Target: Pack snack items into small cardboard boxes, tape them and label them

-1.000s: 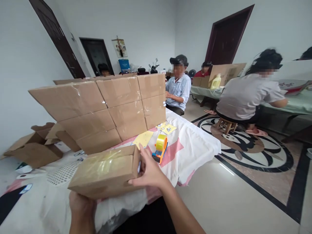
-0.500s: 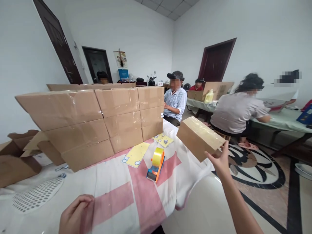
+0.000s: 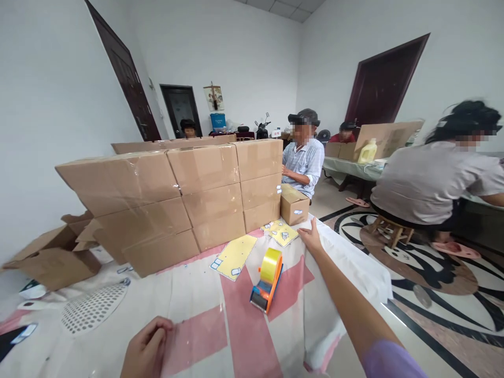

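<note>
My right hand (image 3: 312, 239) reaches out over the far right of the table with its thumb raised and fingers stretched, holding nothing. Just beyond its fingertips a small taped cardboard box (image 3: 294, 206) stands beside the right end of a stack of cardboard boxes (image 3: 210, 202). In a loose fist, my left hand (image 3: 147, 346) rests on the cloth near the front edge, with no object visible in it. Between my hands lies an orange tape dispenser (image 3: 268, 281) with a yellow roll. Yellow patterned pieces (image 3: 235, 256) lie in front of the stack.
A striped cloth (image 3: 252, 336) covers the table. Open cardboard boxes (image 3: 59, 257) stand at the left, near a perforated white thing (image 3: 94, 308). A person in a light blue shirt (image 3: 303, 163) sits beyond the stack; another in grey (image 3: 429, 181) sits on a stool at right.
My right hand has carried the small box from beside the table to the stack's right end and let it go. My left hand remains curled on the cloth. The view has turned left.
</note>
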A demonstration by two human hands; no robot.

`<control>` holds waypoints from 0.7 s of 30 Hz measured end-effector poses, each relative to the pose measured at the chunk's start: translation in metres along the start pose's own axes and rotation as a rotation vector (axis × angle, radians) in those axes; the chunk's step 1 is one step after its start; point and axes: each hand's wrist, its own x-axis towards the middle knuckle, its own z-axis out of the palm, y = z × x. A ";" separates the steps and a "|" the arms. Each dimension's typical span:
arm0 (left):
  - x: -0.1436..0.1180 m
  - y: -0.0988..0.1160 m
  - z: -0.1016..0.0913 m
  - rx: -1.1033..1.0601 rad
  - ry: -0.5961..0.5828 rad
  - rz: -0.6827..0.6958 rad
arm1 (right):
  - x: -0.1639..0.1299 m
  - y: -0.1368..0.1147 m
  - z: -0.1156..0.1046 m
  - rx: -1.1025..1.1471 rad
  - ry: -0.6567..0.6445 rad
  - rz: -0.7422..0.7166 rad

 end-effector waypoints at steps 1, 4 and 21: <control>0.000 0.000 0.000 0.003 -0.002 -0.002 | -0.006 0.003 0.001 0.025 -0.013 0.023; 0.001 -0.002 0.000 0.039 -0.017 0.001 | -0.023 0.004 -0.007 0.048 -0.028 0.079; -0.019 0.029 0.014 0.180 -0.135 0.104 | -0.186 -0.277 0.179 -0.024 -0.735 -0.607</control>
